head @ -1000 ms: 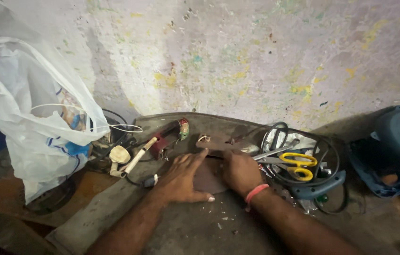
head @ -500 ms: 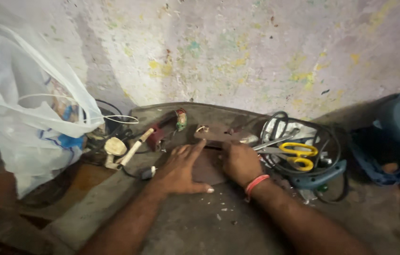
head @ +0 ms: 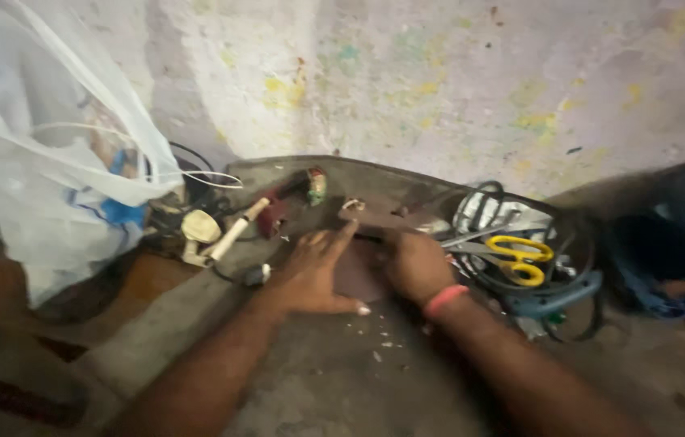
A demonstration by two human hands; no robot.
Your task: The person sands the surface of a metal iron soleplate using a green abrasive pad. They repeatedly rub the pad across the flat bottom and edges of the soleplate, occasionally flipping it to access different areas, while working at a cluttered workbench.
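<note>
head view: we press the dark flat piece [head: 363, 271] evenly, left hand [head: 310, 271] spread flat, right hand [head: 417, 265] curled on its edge.

- Rough plastered wall [head: 456, 89], pale grey-lilac, blotched with yellow, green and rust-coloured paint flecks; fills upper frame.
- Grey concrete floor [head: 342, 380], gritty, with small white chips scattered on it.
- Brown, worn patch of floor [head: 148, 279] at left.
- Translucent white plastic bag [head: 43, 162] hangs at far left against the wall.
- Light dim, flat; right edge in shadow and blurred.
</note>
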